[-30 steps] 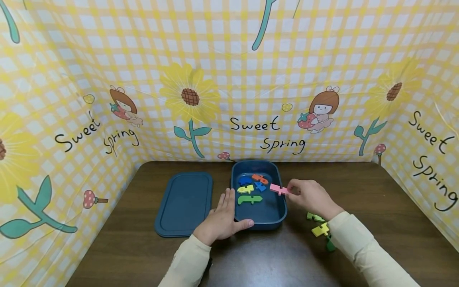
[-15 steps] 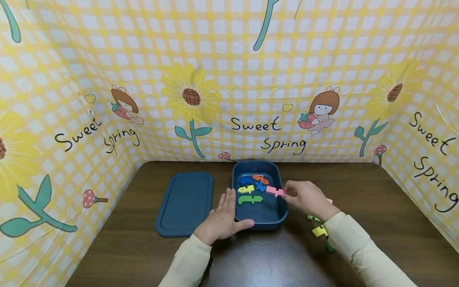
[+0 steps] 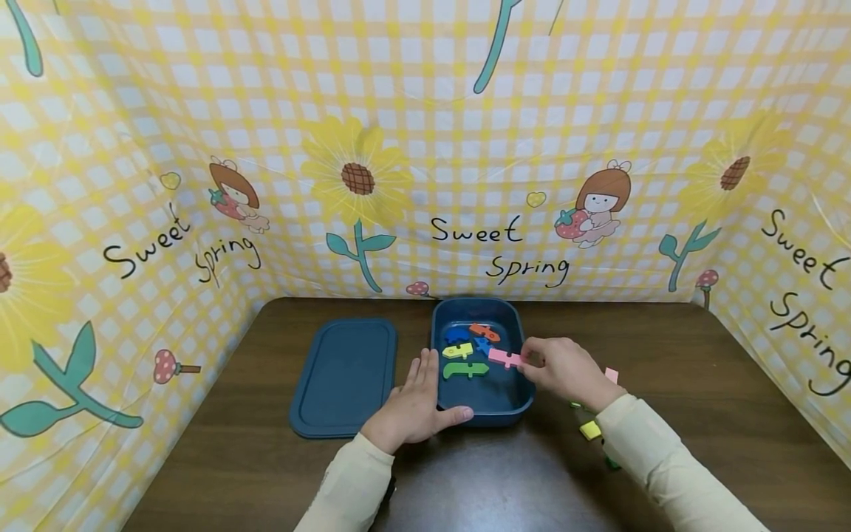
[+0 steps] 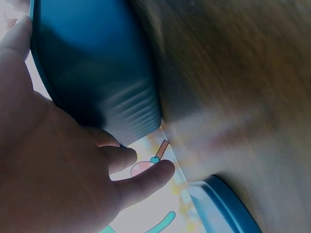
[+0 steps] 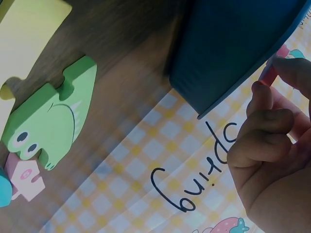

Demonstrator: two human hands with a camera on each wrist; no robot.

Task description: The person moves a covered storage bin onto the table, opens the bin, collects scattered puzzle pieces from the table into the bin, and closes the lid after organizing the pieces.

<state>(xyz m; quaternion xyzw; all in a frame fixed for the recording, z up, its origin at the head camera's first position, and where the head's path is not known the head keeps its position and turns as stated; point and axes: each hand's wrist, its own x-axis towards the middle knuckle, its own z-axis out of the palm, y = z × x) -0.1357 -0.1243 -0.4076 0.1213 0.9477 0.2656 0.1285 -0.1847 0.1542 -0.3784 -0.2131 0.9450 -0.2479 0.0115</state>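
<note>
A dark blue box (image 3: 484, 403) stands on the table, with several flat notched puzzle pieces inside: a green piece (image 3: 465, 369), a yellow piece (image 3: 457, 350), an orange piece (image 3: 484, 332) and blue ones. Between thumb and fingertips my right hand (image 3: 561, 369) pinches a pink puzzle piece (image 3: 503, 358), which is over the box's right side. My left hand (image 3: 412, 410) rests along the box's left wall with straight fingers, its thumb at the near rim. In the left wrist view that hand (image 4: 63, 155) touches the box wall (image 4: 97, 63).
A matching dark blue lid (image 3: 343, 377) lies flat left of the box. Right of the box, partly under the right forearm, are loose pieces, among them a yellow piece (image 3: 589, 430) and a green piece with eyes (image 5: 53, 111). A checked cloth (image 3: 399, 148) hangs behind.
My right hand has moved left and slightly down, bringing the pink piece further over the box. Its sleeve now covers more of the loose pieces. My left hand stays at the box.
</note>
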